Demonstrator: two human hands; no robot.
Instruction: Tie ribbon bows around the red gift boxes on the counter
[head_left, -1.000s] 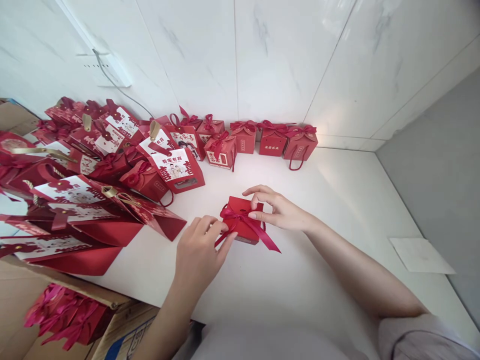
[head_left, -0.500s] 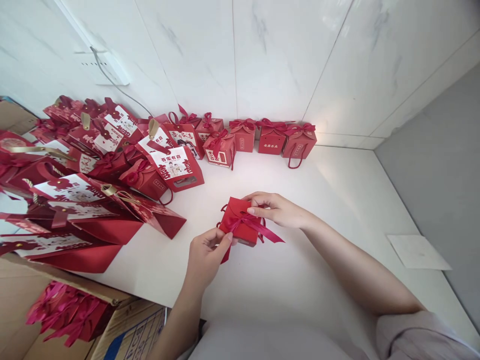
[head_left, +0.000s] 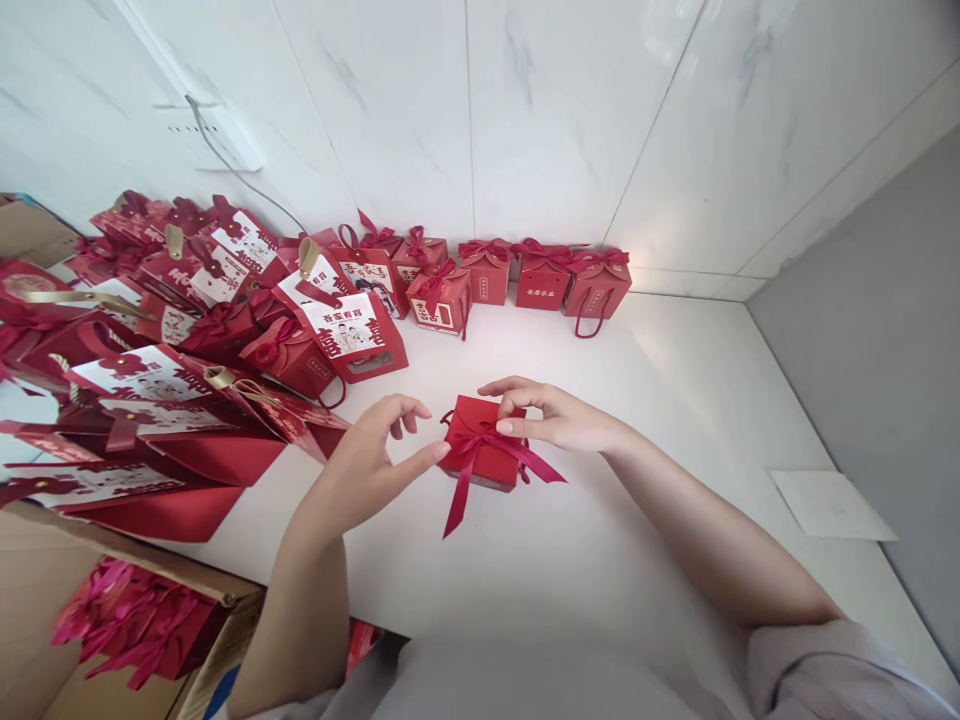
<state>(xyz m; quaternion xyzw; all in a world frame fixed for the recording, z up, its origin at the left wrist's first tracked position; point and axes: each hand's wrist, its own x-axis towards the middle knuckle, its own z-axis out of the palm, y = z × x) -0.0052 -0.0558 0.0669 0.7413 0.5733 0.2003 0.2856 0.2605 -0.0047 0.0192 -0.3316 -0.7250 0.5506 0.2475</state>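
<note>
A small red gift box (head_left: pixel 484 462) stands on the white tabletop (head_left: pixel 600 560) in front of me, with a dark red ribbon (head_left: pixel 525 458) tied across its top. My right hand (head_left: pixel 559 418) rests on the box's far right corner, thumb and forefinger pinched on the ribbon at the knot. My left hand (head_left: pixel 367 462) hovers just left of the box with its fingers spread. Its thumb tip is close to the box's left edge and it holds nothing. One loose ribbon tail (head_left: pixel 456 505) trails down onto the table.
A row of small red ribboned boxes (head_left: pixel 544 280) lines the marble wall. Red gift bags (head_left: pixel 157 400) are piled at the left. A cardboard carton (head_left: pixel 135 625) of pink-red ribbons sits at the lower left. A white sheet (head_left: pixel 832 505) lies on the grey floor to the right.
My left hand has let go of the ribbon end and moved up and to the left with its fingers opening. The freed tail now lies on the table. My right hand stays on the knot.
</note>
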